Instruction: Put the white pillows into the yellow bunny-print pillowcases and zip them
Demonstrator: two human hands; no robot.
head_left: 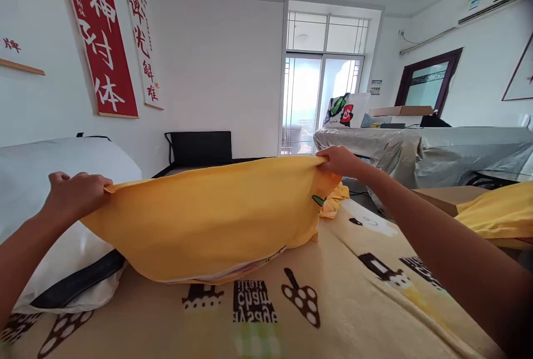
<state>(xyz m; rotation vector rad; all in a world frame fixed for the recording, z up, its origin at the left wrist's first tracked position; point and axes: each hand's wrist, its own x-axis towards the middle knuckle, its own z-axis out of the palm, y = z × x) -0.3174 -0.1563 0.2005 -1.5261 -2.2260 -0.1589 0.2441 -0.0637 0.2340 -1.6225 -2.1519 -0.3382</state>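
Observation:
A yellow pillowcase (212, 214) is stretched between my two hands above a beige printed blanket (333, 298). My left hand (79, 195) is closed on its upper left corner. The upper right corner is gripped by my right hand (339, 161), arm reaching forward. Along the pillowcase's lower edge runs a pale seam or opening, and a small green print shows near its right side. Behind that side lies a bunched piece of yellow cloth (335, 200) on the blanket.
To the left, beside my left hand, stands a large white bag (62, 253) with a black strip. A cardboard box (437, 200) with yellow cloth (499, 212) sits at right. Farther back are a plastic-covered table (470, 148) and a black chair back (202, 148).

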